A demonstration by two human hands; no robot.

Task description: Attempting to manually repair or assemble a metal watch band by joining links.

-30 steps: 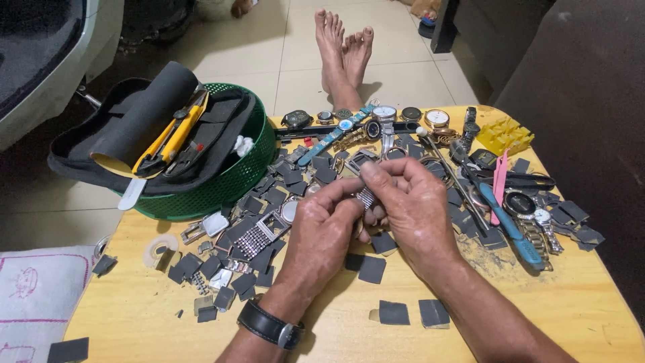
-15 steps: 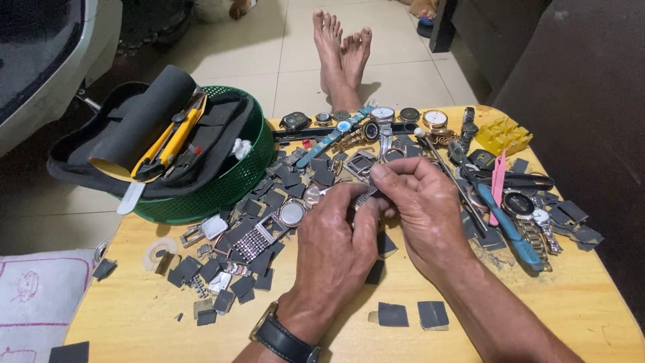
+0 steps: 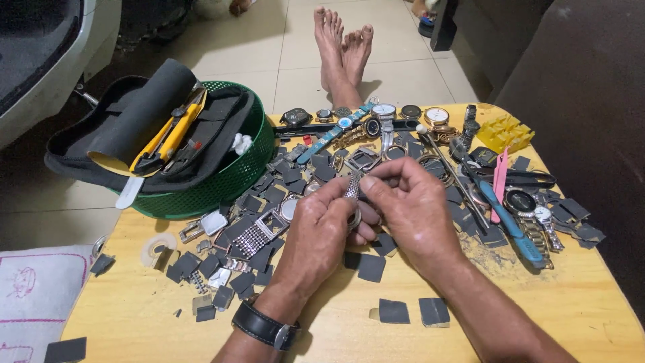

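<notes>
Left hand: your left hand (image 3: 316,232) is curled shut, pinching the lower end of the metal watch band (image 3: 352,190).
Right hand: your right hand (image 3: 411,212) is closed too, thumb and fingertips gripping the band's top.
Band: held upright between both hands, above the wooden table (image 3: 551,302).
Nearby: dark square pads (image 3: 371,267) beneath, green basket (image 3: 228,178) at left.

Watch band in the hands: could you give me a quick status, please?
Left hand and right hand both pinch metal watch band. Held above wooden table. Nothing blocking.
</notes>
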